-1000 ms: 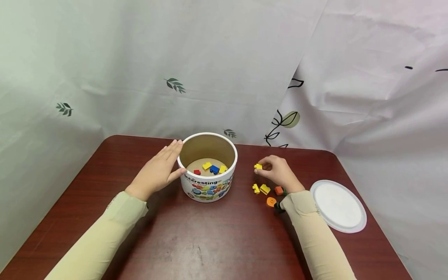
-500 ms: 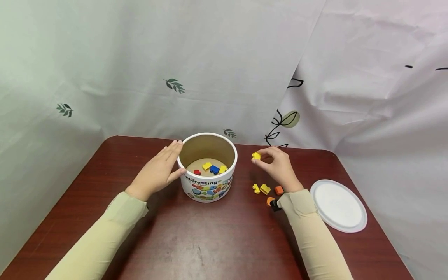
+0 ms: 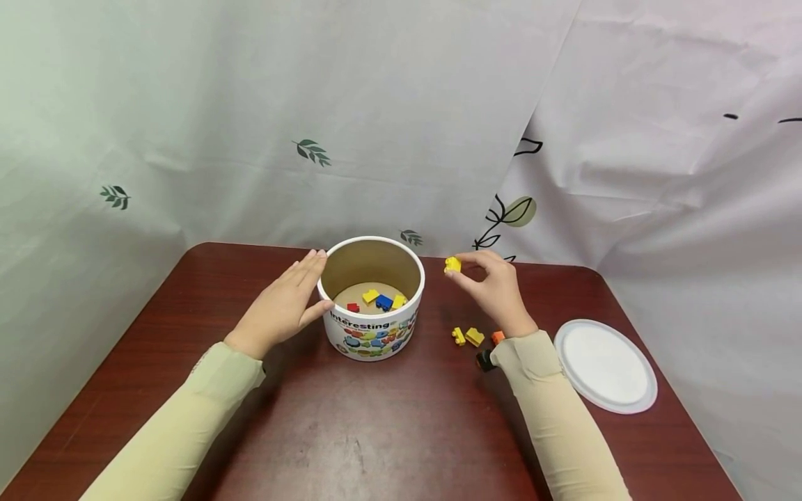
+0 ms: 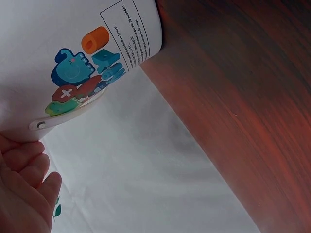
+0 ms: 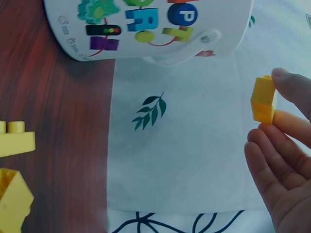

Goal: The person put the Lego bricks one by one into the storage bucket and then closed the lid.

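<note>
A white round bucket [image 3: 370,341] with printed toy pictures stands on the table; inside lie a red block [image 3: 353,307], a blue block [image 3: 384,303] and two yellow ones. Against its left rim rests my left hand [image 3: 282,299], fingers straight and thumb over the near edge. The left wrist view has part of that hand [image 4: 24,189] beside the bucket wall. My right hand [image 3: 498,289] pinches a small yellow building block [image 3: 452,264] between thumb and fingertips, raised to the right of the bucket. In the right wrist view the yellow block [image 5: 264,99] shows clearly at the fingertips.
Two yellow blocks [image 3: 474,337] and an orange-red block [image 3: 498,337] lie on the dark red table [image 3: 376,431] below the right hand. The right sleeve partly hides that group. A round white lid [image 3: 606,365] lies at the right. A pale curtain hangs behind the table.
My right hand has lifted the yellow block up and slightly left, away from the other blocks. The left hand stays at the bucket.
</note>
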{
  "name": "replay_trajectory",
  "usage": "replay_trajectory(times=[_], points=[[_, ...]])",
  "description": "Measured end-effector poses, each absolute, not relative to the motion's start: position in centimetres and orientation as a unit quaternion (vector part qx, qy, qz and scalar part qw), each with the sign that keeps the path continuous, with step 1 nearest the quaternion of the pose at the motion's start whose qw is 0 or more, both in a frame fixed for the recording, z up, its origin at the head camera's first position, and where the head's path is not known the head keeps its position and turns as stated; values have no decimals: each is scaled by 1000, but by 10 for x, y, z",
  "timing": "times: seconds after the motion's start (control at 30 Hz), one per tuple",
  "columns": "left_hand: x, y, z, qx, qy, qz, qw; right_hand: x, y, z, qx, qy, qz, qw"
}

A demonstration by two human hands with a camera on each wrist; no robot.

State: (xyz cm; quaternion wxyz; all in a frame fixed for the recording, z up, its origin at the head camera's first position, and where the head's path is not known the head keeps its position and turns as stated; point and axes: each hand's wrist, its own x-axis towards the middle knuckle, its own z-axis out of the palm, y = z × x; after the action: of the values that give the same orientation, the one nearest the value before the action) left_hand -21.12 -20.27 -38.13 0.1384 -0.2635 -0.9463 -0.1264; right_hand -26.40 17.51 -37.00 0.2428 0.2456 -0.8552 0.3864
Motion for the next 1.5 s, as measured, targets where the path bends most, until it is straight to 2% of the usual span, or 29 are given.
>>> replay_trajectory(times=[0.33, 0.73, 1.1, 1.5], points=[[-212, -202, -383, -263, -947, -126, 137, -270, 164, -358, 255, -829, 429, 251], [-213, -204, -383, -261, -948, -124, 136, -286, 145, -343, 303, -832, 412, 213], [-213, -205, -383, -256, -949, -131, 128, -299, 123, -339, 321, -833, 423, 156], [-214, -204, -384, -257, -948, -135, 127, -306, 102, -329, 365, -851, 352, 136]])
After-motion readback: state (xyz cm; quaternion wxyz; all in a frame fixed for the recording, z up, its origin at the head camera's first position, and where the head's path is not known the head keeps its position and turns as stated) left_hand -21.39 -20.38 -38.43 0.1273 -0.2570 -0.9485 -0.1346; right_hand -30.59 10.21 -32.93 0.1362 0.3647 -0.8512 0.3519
